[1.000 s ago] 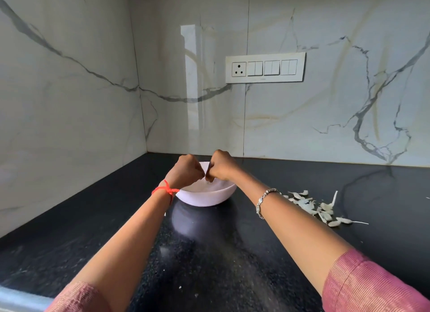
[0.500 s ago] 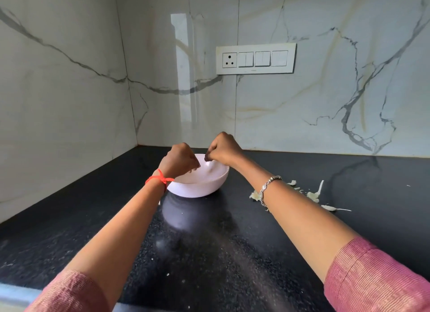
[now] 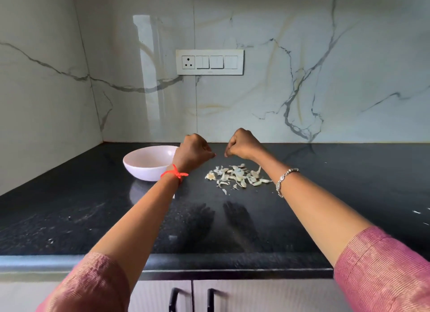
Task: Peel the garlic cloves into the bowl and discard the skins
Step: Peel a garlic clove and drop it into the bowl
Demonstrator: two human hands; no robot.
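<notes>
1. Both hands hang above the garlic skins, a loose pale heap on the black desk a little to the right of the white bowl. I take it they are held there so that any peel let go lands on the heap and not in the bowl.
2. The left hand is knuckles-up, its grip curled with the fingertips drawn in toward the thumb. The tips face away from the camera, so I cannot tell whether it pinches a clove, a scrap or nothing.
3. The right hand mirrors it across a small gap, its grip also curled tight and its fingertips aimed down at the heap. Nothing shows between them (a shred of skin would be too small to make out).
4. The bowl stands upright near the desk's back-left corner, with its right rim hidden behind the left hand. What shows of the inside looks plain white. I can make out no peeled clove, though the near wall hides the bottom.
5. No unpeeled garlic cloves lie anywhere on the visible desk, so any clove being worked is probably inside one of the curled grips.
6. Bowl and heap sit side by side without touching, which keeps waste away from the cloves. The skins are gathered on the desk but not yet thrown out.
</notes>
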